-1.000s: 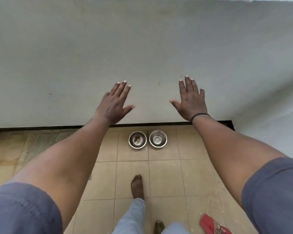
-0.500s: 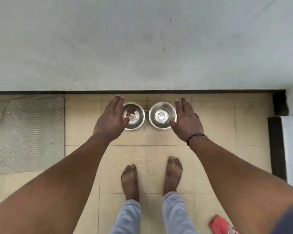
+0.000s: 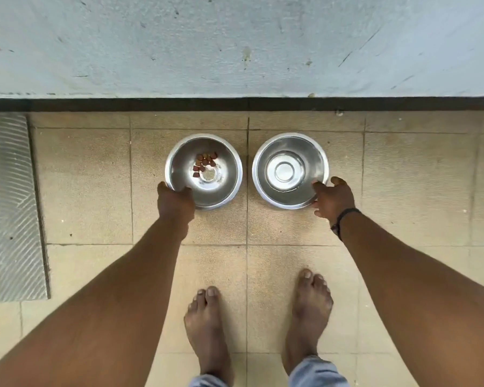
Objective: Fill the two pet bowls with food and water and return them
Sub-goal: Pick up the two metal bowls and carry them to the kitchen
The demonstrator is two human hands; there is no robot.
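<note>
Two steel pet bowls stand side by side on the tiled floor near the wall. The left bowl (image 3: 221, 188) holds a few brown kibble pieces (image 3: 204, 163) and nothing else. My left hand (image 3: 175, 203) grips its near-left rim. The right bowl (image 3: 266, 174) looks empty apart from a thin film at its bottom. My right hand (image 3: 331, 198), with a dark band at the wrist, has its thumb and fingers closed over that bowl's near-right rim. Both bowls still rest on the floor.
A pale wall (image 3: 235, 46) with a dark skirting strip runs right behind the bowls. A grey ribbed mat (image 3: 9, 208) lies on the floor at the left. My bare feet (image 3: 207, 331) stand just behind the bowls.
I have bent down, so the bowls look much larger. My hands went from raised and spread, to hovering beside the bowls, to gripping each bowl's near rim.
</note>
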